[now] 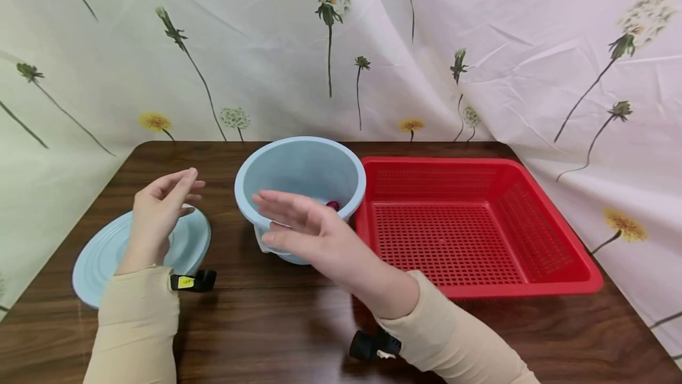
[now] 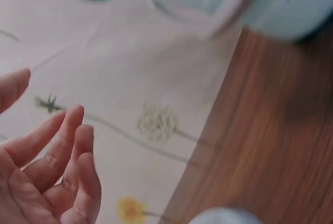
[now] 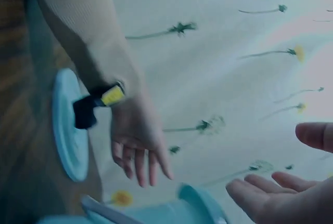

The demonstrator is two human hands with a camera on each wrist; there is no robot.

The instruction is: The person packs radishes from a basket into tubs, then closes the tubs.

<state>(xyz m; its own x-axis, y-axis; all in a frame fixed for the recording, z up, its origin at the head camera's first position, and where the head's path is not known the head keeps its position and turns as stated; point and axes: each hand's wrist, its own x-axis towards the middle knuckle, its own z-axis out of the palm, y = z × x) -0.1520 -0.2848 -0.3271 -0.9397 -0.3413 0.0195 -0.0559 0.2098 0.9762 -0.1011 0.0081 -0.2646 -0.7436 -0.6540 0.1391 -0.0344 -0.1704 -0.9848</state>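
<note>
A light blue bucket (image 1: 247, 186) stands at the middle of the table, a small dark red, shiny thing (image 1: 333, 205) showing inside it. My right hand (image 1: 325, 242) hovers at the bucket's near side, hiding part of its rim; its fingers are extended and hold nothing. To the left, a round light blue lid (image 1: 90, 268) lies on the table. Over the lid is my left hand (image 1: 160, 209), empty, its fingers loosely bent. The left wrist view has the left hand (image 2: 57, 177) below the blurred bucket (image 2: 291, 5). Both hands (image 3: 138, 130) appear in the right wrist view, apart from each other.
A red perforated plastic basket (image 1: 479, 287) sits right of the bucket, its left rim close against it. The dark wood-grain table (image 1: 256, 325) backs onto a white cloth (image 1: 266, 47) printed with dandelions, which also hangs along the sides.
</note>
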